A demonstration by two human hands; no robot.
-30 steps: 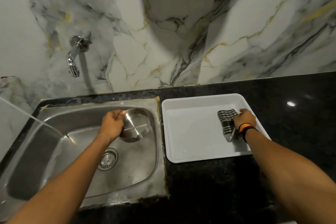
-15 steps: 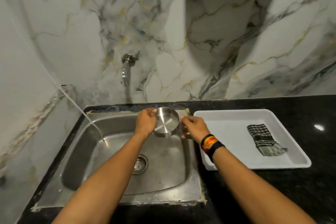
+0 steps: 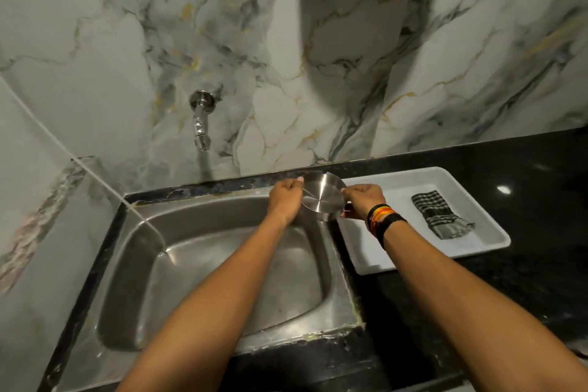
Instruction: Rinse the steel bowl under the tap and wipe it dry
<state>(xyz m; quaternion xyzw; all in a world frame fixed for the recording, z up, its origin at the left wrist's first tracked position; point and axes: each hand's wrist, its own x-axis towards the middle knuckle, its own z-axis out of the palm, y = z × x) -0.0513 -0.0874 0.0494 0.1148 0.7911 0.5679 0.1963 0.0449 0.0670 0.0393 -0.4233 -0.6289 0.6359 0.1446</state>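
Observation:
The small steel bowl (image 3: 323,196) is tilted with its inside facing me, held above the back right corner of the steel sink (image 3: 133,264). My left hand (image 3: 284,200) grips its left rim and my right hand (image 3: 362,202) grips its right rim. The chrome tap (image 3: 201,124) juts from the marble wall to the left of the bowl; no water runs from it. A checked cloth (image 3: 437,215) lies crumpled in the white tray (image 3: 375,261) on the right.
Black stone counter (image 3: 525,280) surrounds the sink and tray. A thin white hose (image 3: 95,175) runs diagonally from the upper left down into the sink. Marble wall stands close behind.
My right hand let go of the cloth in the tray and came over to the bowl's right rim. The bowl rose from the sink toward its back right corner.

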